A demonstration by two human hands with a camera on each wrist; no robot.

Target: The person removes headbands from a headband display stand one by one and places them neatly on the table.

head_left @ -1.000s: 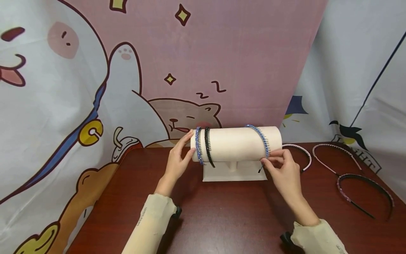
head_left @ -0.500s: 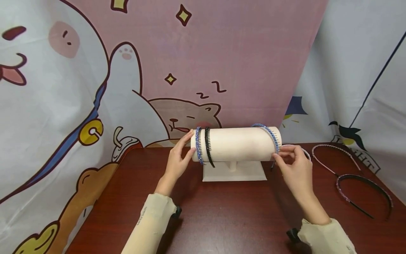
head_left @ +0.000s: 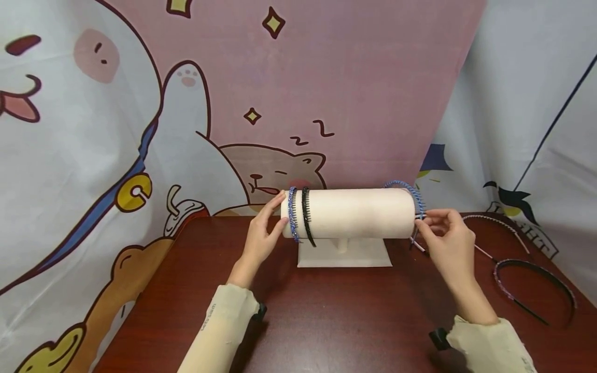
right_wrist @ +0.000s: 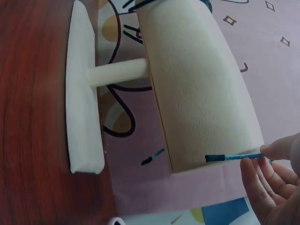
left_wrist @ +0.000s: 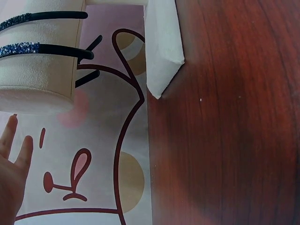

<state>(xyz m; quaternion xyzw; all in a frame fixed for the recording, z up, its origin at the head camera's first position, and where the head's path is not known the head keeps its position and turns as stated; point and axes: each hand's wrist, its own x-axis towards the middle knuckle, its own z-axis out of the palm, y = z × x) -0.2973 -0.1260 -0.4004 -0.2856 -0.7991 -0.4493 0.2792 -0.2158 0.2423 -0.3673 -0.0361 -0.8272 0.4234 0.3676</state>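
A cream padded roll (head_left: 359, 213) stands on a flat base (head_left: 322, 254) on the table. At its right end my right hand (head_left: 450, 248) pinches a blue toothed headband (head_left: 418, 198) between thumb and fingers. That headband sits at the roll's end edge; its dark tip (right_wrist: 215, 158) shows in the right wrist view. My left hand (head_left: 261, 238) touches the roll's left end with extended fingers (left_wrist: 7, 140). Beside those fingers, a glittery blue headband (head_left: 292, 213) and a black headband (head_left: 306, 213) are around the roll.
On the table's right side lie a pale braided-looking headband (head_left: 506, 225) and a dark one with a pinkish outer side (head_left: 501, 282). Another pale headband (head_left: 420, 247) is mostly hidden behind my right hand. A printed cloth (head_left: 373, 93) hangs behind the table.
My right hand has moved right, sliding the blue toothed headband along the roll to its right end. My left hand has stayed at the left end.
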